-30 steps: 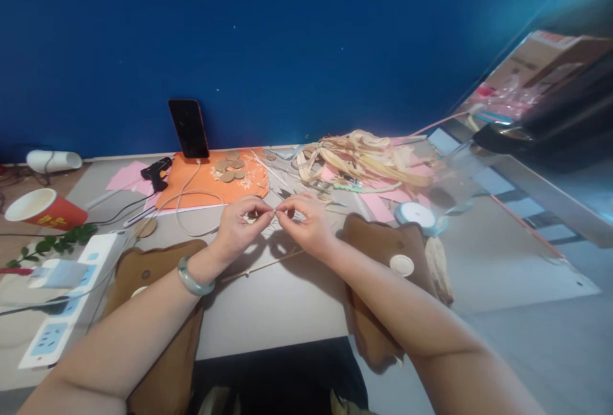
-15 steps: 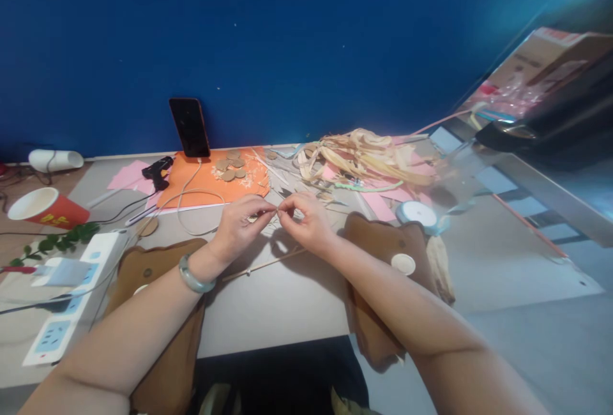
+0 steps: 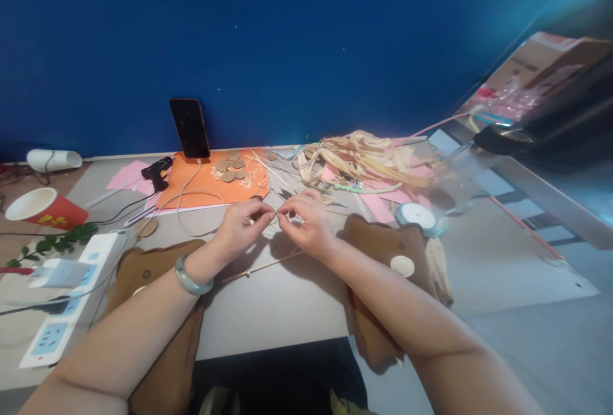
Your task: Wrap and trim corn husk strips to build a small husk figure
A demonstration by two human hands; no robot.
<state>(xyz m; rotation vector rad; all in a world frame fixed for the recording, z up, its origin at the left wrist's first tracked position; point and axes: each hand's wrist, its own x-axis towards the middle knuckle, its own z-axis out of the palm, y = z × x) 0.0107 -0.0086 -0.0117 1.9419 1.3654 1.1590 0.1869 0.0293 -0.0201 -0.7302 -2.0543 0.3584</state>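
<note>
My left hand (image 3: 242, 226) and my right hand (image 3: 306, 222) meet fingertip to fingertip over the middle of the table. Both are closed in a pinch on something tiny and pale between them, too small to name. Below them a thin tan stick (image 3: 263, 265) with a small knot or bead lies on the tabletop. Small dark and pale scraps lie just behind my fingers, partly hidden by them. A brown cushion (image 3: 160, 274) is under my left forearm, and another brown cushion (image 3: 378, 281) under my right forearm.
An orange sheet (image 3: 191, 185) carries several wooden discs. A phone (image 3: 189, 128) leans on the blue wall. Left are a glue gun (image 3: 157, 173), paper cup (image 3: 45, 207) and power strip (image 3: 79, 294). Right are pale ribbon strips (image 3: 364, 156) and a ribbon spool (image 3: 417, 216).
Both hands hold nearly the same place, their pinching fingertips shifting only slightly. The whole view has moved a little.
</note>
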